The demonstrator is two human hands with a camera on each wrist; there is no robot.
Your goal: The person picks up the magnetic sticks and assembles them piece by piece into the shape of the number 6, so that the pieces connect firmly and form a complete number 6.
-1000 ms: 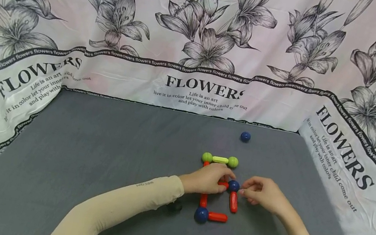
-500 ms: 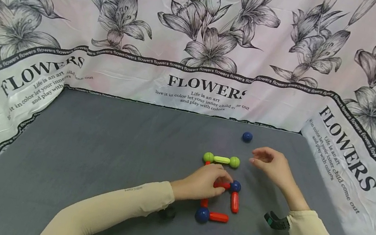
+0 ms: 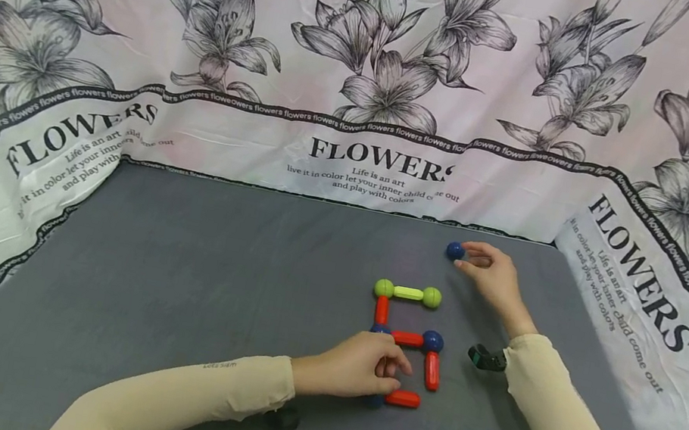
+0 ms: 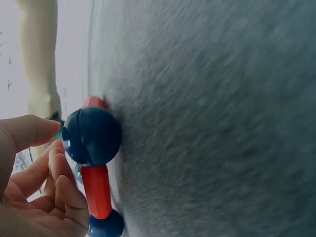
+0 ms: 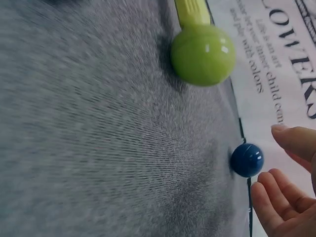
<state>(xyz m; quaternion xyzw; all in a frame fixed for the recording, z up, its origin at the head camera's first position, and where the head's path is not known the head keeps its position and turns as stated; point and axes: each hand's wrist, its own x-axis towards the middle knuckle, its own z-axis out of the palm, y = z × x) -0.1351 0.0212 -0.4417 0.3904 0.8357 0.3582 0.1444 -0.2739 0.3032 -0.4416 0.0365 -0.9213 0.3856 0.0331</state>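
On the table lies a figure of joined toy rods and balls. Its lower left blue ball (image 4: 92,136) is mostly hidden in the head view behind my left hand (image 3: 353,364), whose thumb and bent fingers are beside that ball without wrapping it. A red rod (image 3: 403,398) sticks out to the right of it. Farther back, my right hand (image 3: 494,276) reaches with thumb and fingers apart to a loose blue ball (image 5: 247,160). In the right wrist view a gap shows between the fingertips and this ball.
At the figure's top, a light green rod (image 3: 408,293) joins two green balls. Another red rod (image 3: 432,371) hangs from the right blue ball (image 3: 432,341). The grey table (image 3: 226,256) ends at a white flower-printed cloth (image 3: 226,140) at the back and sides.
My right hand has moved from beside the figure's right blue ball back to the loose blue ball. My left hand has left the middle red rod and come down to the lower left ball.
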